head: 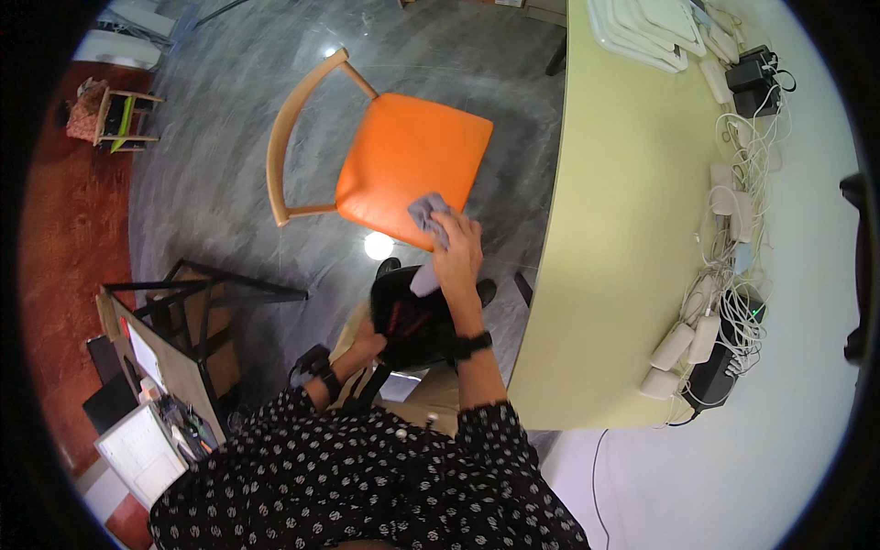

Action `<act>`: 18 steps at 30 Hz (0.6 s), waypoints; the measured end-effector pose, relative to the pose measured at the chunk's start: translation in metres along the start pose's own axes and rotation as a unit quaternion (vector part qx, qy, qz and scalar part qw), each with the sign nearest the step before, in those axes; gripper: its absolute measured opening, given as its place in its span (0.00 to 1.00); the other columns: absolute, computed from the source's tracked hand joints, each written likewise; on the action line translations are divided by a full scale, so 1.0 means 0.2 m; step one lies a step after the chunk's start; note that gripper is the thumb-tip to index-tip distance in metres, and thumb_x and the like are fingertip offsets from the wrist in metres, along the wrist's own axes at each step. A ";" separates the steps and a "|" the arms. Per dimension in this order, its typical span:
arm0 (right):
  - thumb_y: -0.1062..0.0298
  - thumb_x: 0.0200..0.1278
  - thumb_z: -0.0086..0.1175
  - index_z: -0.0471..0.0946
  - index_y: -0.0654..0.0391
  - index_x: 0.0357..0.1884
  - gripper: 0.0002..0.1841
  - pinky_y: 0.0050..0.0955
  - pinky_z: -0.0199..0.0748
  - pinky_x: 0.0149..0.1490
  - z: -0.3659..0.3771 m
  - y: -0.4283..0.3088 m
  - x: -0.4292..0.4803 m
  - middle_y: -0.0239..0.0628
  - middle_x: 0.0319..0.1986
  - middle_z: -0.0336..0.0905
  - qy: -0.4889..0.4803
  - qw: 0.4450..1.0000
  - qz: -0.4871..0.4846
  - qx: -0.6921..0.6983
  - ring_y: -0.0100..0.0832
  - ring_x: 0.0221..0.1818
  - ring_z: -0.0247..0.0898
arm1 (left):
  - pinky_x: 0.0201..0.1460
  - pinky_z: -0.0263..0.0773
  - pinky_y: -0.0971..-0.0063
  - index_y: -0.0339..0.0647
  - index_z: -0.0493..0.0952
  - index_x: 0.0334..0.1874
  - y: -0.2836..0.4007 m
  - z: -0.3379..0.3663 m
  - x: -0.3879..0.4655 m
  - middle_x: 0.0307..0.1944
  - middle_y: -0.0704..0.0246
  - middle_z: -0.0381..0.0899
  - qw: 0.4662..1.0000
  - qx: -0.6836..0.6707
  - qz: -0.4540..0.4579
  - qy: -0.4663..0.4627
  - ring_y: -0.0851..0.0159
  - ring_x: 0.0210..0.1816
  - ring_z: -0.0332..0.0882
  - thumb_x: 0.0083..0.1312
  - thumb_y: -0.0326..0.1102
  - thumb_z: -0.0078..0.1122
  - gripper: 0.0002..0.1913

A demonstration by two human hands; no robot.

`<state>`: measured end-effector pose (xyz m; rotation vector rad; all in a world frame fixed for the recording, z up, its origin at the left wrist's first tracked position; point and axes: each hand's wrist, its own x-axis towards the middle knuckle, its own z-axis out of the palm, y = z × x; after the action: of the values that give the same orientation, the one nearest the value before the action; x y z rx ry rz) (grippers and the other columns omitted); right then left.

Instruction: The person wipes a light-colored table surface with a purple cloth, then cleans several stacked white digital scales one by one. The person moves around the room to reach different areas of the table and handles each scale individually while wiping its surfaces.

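My right hand (457,251) is closed on a crumpled grey sock or cloth (430,212), held over the front corner of the orange seat of a wooden chair (412,161). A pale lilac piece of fabric (425,280) lies below that hand, at the rim of a black bag (412,320); whether the hand touches it I cannot tell. My left hand (369,344) is at the left side of the black bag, which sits before my body. The fingers of the left hand are partly hidden. Dark reddish shapes show faintly inside the bag.
To the right runs a long pale green table (605,227) with tangled white cables (739,275), power adapters and stacked white trays (646,31). At the left a black-framed desk (172,344) carries an open notebook (143,454) and pens. A small chair (127,122) stands farther off.
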<state>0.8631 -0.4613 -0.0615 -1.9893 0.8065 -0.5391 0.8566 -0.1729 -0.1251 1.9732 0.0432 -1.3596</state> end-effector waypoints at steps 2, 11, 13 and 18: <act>0.78 0.59 0.62 0.83 0.51 0.52 0.19 0.44 0.74 0.62 0.22 0.15 0.17 0.40 0.55 0.82 0.017 0.999 0.005 -0.044 0.52 0.57 0.72 | 0.27 0.73 0.55 0.28 0.71 0.49 -0.12 -0.09 0.04 0.31 0.59 0.75 0.995 -0.032 -0.069 0.067 0.54 0.29 0.77 0.61 0.20 0.50 0.13; 0.80 0.62 0.53 0.80 0.55 0.55 0.19 0.51 0.78 0.58 1.00 0.74 0.31 0.42 0.59 0.78 0.025 0.979 -0.006 -0.201 0.57 0.59 0.70 | 0.15 0.68 0.60 0.32 0.71 0.34 -0.55 -0.49 0.44 0.28 0.55 0.76 0.944 -0.164 -0.210 0.194 0.54 0.24 0.77 0.63 0.21 0.55 0.03; 0.77 0.57 0.55 0.84 0.48 0.49 0.18 0.49 0.81 0.48 1.13 0.65 0.06 0.39 0.52 0.83 -0.118 0.983 0.062 -0.126 0.50 0.53 0.78 | 0.18 0.71 0.55 0.37 0.69 0.43 -0.65 -0.59 0.53 0.31 0.57 0.75 0.956 -0.193 -0.189 0.114 0.51 0.26 0.77 0.69 0.26 0.53 0.04; 0.75 0.51 0.54 0.86 0.50 0.36 0.13 0.46 0.78 0.53 0.91 0.39 -0.73 0.42 0.39 0.83 -0.211 0.961 0.162 0.070 0.52 0.47 0.79 | 0.18 0.68 0.55 0.39 0.71 0.46 -0.70 -0.53 0.62 0.34 0.59 0.76 0.956 -0.170 -0.184 0.153 0.51 0.27 0.76 0.70 0.25 0.49 0.06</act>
<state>0.8540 -0.2816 -0.2291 -1.7107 0.7760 0.0232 0.9391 -0.0536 -0.2834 1.9140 0.7739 -1.1544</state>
